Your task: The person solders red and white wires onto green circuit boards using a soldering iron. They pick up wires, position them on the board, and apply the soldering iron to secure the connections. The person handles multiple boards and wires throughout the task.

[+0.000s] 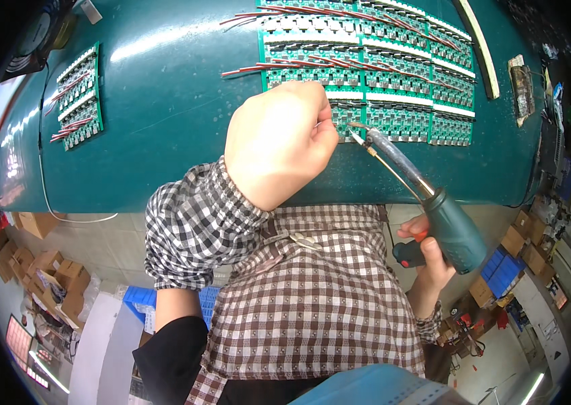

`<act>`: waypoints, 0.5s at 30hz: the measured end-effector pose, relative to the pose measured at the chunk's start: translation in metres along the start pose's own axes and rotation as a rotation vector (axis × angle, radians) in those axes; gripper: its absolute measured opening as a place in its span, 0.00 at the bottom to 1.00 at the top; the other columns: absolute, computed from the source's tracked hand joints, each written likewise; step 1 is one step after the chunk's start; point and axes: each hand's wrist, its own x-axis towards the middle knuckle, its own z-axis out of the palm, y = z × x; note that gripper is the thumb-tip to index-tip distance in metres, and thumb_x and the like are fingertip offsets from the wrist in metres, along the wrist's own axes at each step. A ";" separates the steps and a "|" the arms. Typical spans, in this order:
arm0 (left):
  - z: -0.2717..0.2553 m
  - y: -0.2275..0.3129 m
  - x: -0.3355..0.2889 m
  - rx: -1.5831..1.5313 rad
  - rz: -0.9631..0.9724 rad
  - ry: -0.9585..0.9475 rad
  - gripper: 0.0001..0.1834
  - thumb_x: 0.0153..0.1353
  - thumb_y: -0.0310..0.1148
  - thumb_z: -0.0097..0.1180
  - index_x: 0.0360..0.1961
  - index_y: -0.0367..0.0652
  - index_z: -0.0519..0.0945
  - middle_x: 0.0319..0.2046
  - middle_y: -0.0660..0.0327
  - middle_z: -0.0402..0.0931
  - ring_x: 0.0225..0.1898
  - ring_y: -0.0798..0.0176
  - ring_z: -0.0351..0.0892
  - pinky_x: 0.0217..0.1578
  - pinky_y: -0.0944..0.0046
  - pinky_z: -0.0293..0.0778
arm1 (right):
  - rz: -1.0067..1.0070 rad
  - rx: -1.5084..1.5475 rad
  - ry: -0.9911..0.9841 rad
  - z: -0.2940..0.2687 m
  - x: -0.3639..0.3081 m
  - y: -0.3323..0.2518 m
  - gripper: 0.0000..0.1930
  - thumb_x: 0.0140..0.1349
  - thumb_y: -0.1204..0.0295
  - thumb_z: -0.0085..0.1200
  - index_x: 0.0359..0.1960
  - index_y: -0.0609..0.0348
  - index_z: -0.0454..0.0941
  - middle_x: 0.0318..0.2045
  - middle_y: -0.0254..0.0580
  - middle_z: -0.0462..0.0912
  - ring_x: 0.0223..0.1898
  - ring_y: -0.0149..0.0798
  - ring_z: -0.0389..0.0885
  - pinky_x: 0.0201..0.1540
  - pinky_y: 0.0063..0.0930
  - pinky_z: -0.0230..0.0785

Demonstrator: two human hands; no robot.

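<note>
My left hand [279, 145] is closed in a pinch over the near left part of a green circuit board panel [393, 125]. Whatever its fingertips hold is hidden or too small to name. My right hand [437, 266] grips a dark green soldering gun [457, 233] by its handle, a finger at the red trigger. From the gun, a metal barrel and a thin feed tube [393, 169] reach up and left. Their tips meet at the panel's near edge, just right of my left fingertips. Red and black wires [285, 65] lie in rows across the panel.
A smaller circuit board panel [79, 98] with red wires lies on the left of the green table [164, 148]. A pale strip [478, 47] and a worn metal block [522, 91] sit at the right. A fan-like device [36, 34] stands far left; cardboard boxes [52, 270] are on the floor.
</note>
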 end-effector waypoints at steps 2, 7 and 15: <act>0.001 0.000 0.000 0.005 0.002 0.003 0.02 0.45 0.25 0.53 0.21 0.41 0.73 0.17 0.61 0.68 0.19 0.62 0.70 0.23 0.63 0.68 | 0.002 0.061 -0.034 -0.003 -0.002 0.002 0.13 0.53 0.73 0.57 0.37 0.71 0.73 0.31 0.50 0.77 0.34 0.43 0.78 0.39 0.36 0.74; 0.000 0.000 -0.001 -0.020 -0.002 0.014 0.02 0.45 0.25 0.53 0.22 0.41 0.73 0.17 0.61 0.68 0.19 0.62 0.69 0.23 0.63 0.68 | 0.006 0.030 -0.033 0.003 0.000 -0.003 0.14 0.53 0.74 0.57 0.38 0.72 0.73 0.31 0.50 0.78 0.34 0.43 0.79 0.40 0.36 0.73; 0.001 0.002 -0.001 -0.025 -0.004 0.025 0.02 0.45 0.25 0.53 0.22 0.41 0.73 0.17 0.60 0.68 0.19 0.61 0.69 0.23 0.63 0.67 | 0.017 -0.143 0.029 0.007 -0.001 -0.004 0.22 0.52 0.64 0.57 0.38 0.76 0.71 0.27 0.52 0.77 0.28 0.44 0.78 0.33 0.36 0.75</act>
